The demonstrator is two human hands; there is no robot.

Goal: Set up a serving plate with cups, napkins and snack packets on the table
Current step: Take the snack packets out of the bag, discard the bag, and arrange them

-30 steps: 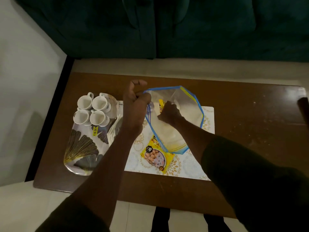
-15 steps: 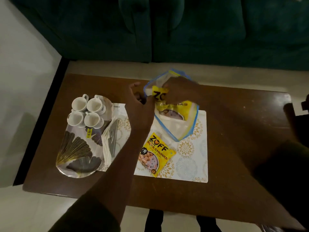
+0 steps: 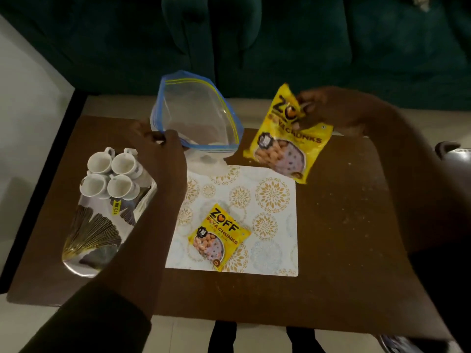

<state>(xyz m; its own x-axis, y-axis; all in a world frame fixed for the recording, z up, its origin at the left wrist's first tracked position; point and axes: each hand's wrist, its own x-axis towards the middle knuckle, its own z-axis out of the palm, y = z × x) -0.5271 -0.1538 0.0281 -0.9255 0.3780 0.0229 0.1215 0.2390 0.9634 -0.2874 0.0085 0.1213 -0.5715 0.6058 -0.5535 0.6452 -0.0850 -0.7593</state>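
My left hand (image 3: 163,146) grips the rim of a clear zip bag (image 3: 196,118) with a blue edge, held open above the table's far side. My right hand (image 3: 328,110) pinches the top of a yellow snack packet (image 3: 285,138), which hangs in the air to the right of the bag. A second yellow snack packet (image 3: 219,236) lies flat on the patterned placemat (image 3: 270,197). At the left, several white cups (image 3: 109,175) stand on the leaf-patterned serving plate (image 3: 89,233). White napkins (image 3: 146,197) lean at the plate's right edge, partly hidden by my left arm.
The brown table (image 3: 344,238) stands in front of a dark green sofa (image 3: 254,42). Pale floor lies to the left. A dark object (image 3: 448,149) pokes in at the right edge. Crumbs speckle the table's right half.
My right hand has pulled a snack packet out of the zip bag and carried it to the right. My left hand still holds the bag, which has tipped up and is now empty.
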